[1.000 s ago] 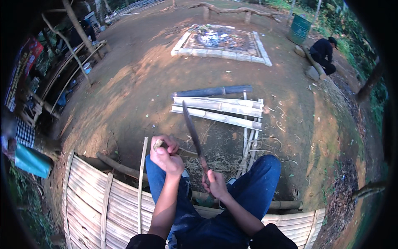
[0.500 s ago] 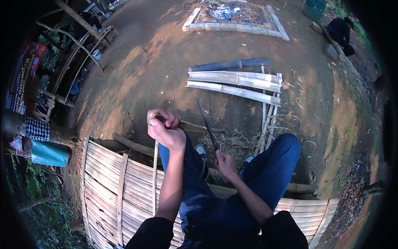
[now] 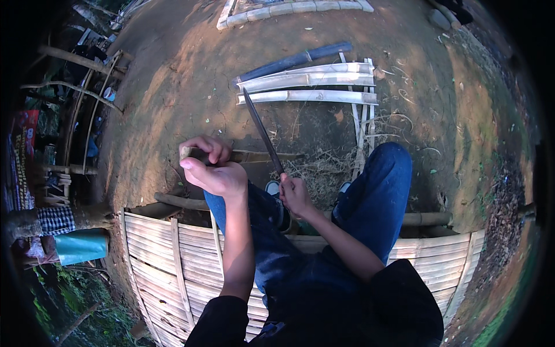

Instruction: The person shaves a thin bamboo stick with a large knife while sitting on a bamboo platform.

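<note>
My left hand (image 3: 217,173) is raised over my left knee, its fingers closed round a bamboo strip (image 3: 263,157). One blunt end of the strip shows beside the thumb; the rest runs off to the right over the ground. In my right hand (image 3: 296,195), between my knees, is the handle of a long dark knife (image 3: 263,132). The blade slants up and left, apart from the strip in this view. Its tip overlaps the left ends of the split bamboo halves (image 3: 324,78) lying on the ground farther off.
I sit on a slatted bamboo bench (image 3: 150,243). A dark bamboo pole (image 3: 295,62) lies beyond the halves, near a stone-edged fire pit (image 3: 295,8). Thin shavings (image 3: 329,170) litter the ground by my feet. Left are a teal container (image 3: 82,247) and a rail of poles (image 3: 72,61).
The view has shifted, so the fire pit and bamboo sit higher in the picture. Both hands appear farther left, and the knife's tip has swung up and left. Both grips stay closed.
</note>
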A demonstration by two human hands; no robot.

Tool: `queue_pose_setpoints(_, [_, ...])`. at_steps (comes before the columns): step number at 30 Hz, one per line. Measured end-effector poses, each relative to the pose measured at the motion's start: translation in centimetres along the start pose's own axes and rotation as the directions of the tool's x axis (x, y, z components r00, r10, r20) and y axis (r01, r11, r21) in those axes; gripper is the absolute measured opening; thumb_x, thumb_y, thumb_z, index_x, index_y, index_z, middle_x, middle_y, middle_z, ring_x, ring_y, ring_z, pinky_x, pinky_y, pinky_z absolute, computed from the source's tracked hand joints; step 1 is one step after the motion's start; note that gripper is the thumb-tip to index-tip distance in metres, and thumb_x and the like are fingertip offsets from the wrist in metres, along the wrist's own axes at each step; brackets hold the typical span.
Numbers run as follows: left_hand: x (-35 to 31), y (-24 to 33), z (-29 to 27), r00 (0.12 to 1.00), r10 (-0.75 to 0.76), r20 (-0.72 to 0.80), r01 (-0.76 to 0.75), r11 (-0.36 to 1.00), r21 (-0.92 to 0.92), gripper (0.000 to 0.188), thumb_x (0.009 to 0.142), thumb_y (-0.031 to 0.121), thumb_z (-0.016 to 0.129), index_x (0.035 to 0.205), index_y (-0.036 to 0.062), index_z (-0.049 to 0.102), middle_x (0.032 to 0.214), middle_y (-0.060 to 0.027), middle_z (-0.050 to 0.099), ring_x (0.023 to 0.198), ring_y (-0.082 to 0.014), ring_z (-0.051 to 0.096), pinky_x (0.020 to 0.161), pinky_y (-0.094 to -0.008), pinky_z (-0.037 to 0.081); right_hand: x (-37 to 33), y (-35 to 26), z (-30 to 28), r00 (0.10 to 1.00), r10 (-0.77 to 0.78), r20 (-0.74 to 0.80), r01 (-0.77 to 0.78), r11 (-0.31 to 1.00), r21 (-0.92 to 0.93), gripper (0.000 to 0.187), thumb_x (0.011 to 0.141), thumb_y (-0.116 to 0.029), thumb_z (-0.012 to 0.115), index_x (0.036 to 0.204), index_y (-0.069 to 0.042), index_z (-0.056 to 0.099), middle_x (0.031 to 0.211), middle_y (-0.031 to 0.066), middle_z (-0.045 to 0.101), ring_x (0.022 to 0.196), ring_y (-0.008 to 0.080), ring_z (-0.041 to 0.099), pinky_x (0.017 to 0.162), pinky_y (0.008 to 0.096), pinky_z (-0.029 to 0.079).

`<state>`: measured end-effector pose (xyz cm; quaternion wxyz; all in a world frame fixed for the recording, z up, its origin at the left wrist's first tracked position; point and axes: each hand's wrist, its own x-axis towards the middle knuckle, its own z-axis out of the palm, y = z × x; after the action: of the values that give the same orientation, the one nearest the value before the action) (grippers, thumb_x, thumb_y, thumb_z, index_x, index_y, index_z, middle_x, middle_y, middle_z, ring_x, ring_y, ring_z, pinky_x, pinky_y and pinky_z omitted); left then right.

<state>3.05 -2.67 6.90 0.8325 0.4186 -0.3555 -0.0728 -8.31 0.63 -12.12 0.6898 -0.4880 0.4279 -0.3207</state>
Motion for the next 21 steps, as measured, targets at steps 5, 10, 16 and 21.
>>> queue_pose_setpoints(5, [0.9, 0.1, -1.3, 0.999, 0.021, -0.026, -0.021, 1.0, -0.016, 0.048, 0.094, 0.049, 0.033, 0.074, 0.0053, 0.037, 0.055, 0.0002, 0.026, 0.044, -0.0073, 0.022, 0.039, -0.02, 0.017, -0.4, 4.1, -2.1, 0.943, 0.325, -0.072, -0.333, 0.931, -0.147, 0.058, 0.091, -0.049, 0.041, 0.063, 0.0, 0.052, 0.049, 0.0058, 0.048, 0.046, 0.0152, 0.049, 0.048, 0.0311, 0.038])
queue_pose_setpoints(10, [0.6, 0.1, -1.2, 1.0, 0.017, -0.01, -0.017, 1.0, -0.017, 0.048, 0.092, 0.051, 0.035, 0.074, 0.0069, 0.038, 0.055, 0.0007, 0.027, 0.044, -0.0073, 0.021, 0.039, -0.0208, 0.017, -0.4, -1.3, -0.9, 0.997, -0.044, -0.058, 0.027, 0.964, -0.263, 0.056, 0.09, -0.047, 0.042, 0.066, 0.003, 0.056, 0.047, 0.0102, 0.047, 0.046, 0.0197, 0.05, 0.05, 0.0342, 0.039])
queue_pose_setpoints(16, [-0.2, 0.6, -0.9, 1.0, 0.01, 0.012, -0.01, 1.0, -0.001, 0.048, 0.092, 0.051, 0.035, 0.074, 0.0068, 0.037, 0.054, 0.0006, 0.027, 0.043, -0.0074, 0.021, 0.039, -0.0208, 0.017, -1.8, -10.3, 0.9, 0.907, -0.407, 0.108, 0.419, 0.898, -0.136, 0.046, 0.094, -0.031, 0.041, 0.058, -0.003, 0.045, 0.048, 0.0013, 0.041, 0.046, 0.0106, 0.039, 0.046, 0.0288, 0.032])
queue_pose_setpoints(21, [-1.3, 0.9, -0.1, 0.994, 0.0, 0.106, 0.005, 0.999, -0.051, 0.051, 0.093, 0.052, 0.033, 0.074, 0.0053, 0.035, 0.055, -0.0001, 0.027, 0.043, -0.0074, 0.023, 0.039, -0.0204, 0.018, 0.4, -2.3, 0.3, 0.995, -0.076, -0.064, 0.066, 0.987, -0.149, 0.05, 0.091, -0.039, 0.045, 0.066, 0.004, 0.054, 0.051, 0.0144, 0.048, 0.048, 0.0225, 0.052, 0.051, 0.0353, 0.04])
